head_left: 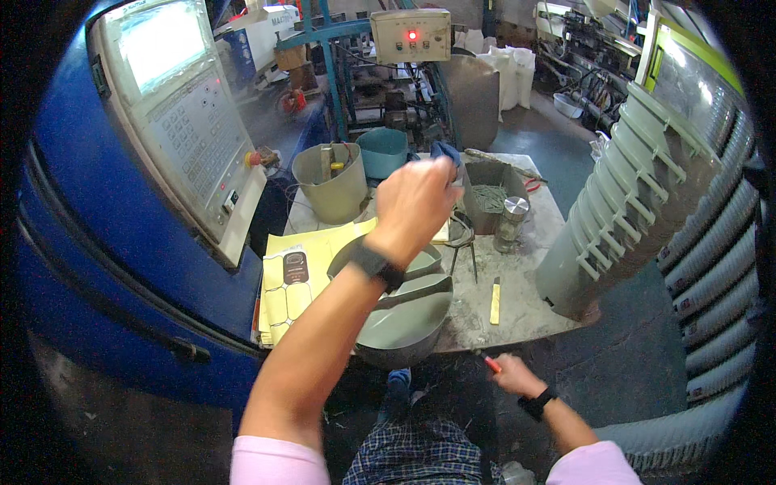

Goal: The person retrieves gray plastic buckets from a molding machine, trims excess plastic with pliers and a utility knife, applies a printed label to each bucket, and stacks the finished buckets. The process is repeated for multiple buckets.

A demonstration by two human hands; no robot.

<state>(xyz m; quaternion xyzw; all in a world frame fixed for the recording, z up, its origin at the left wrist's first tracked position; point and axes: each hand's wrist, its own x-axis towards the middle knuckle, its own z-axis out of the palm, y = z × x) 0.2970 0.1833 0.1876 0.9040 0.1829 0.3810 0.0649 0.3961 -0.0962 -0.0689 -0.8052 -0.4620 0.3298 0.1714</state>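
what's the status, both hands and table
Left hand raised over table, grip unclear. Right hand holding red-handled tool. Grey tub partly behind left forearm.

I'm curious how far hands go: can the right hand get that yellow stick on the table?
Probably yes: the right hand is close to the table, and nothing covers the yellow stick or stands between them. But that hand holds a red-handled tool, which might need putting down first.

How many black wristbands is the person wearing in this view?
2. One black wristband is at the wrist of the left hand; the other wristband is at the wrist of the right hand, which grips a red-handled tool. None seems hidden.
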